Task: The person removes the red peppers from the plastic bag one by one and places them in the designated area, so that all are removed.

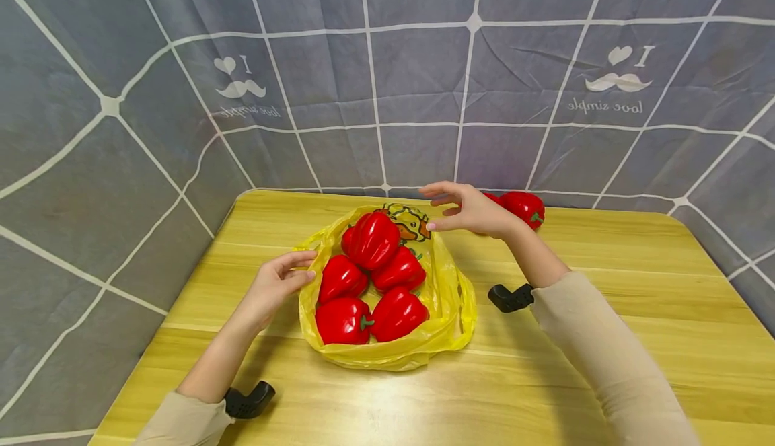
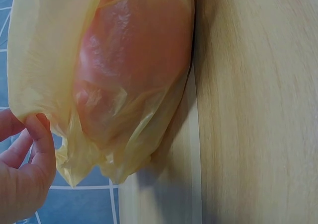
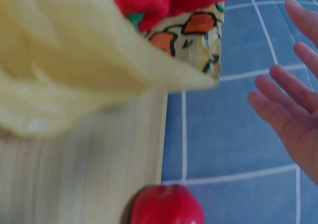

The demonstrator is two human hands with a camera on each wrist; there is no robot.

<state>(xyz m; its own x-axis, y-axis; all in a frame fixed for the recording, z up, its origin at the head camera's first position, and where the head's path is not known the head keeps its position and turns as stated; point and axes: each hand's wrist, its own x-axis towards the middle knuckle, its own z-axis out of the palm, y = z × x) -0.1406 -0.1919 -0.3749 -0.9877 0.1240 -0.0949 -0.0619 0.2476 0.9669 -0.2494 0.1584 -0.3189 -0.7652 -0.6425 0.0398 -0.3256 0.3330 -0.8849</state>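
Observation:
A yellow plastic bag (image 1: 448,301) lies with its mouth open and holds several glossy red bell peppers (image 1: 374,241). At the bag's left rim, my left hand (image 1: 269,291) pinches the thin plastic between thumb and finger. The left wrist view shows that pinch on the bag's edge (image 2: 44,100), with a pepper showing through the film. My right hand (image 1: 469,212) hovers over the bag's far right side, fingers spread and holding nothing. In the right wrist view its fingers (image 3: 285,92) are apart from the bag. A printed cartoon (image 1: 412,220) shows near the bag's back edge.
More red bell peppers (image 1: 523,207) lie at the table's back edge, partly hidden behind my right hand. A grey curtain (image 1: 418,89) with white lines stands behind and beside the wooden table (image 1: 611,311). Black devices (image 1: 249,400) are worn at both wrists.

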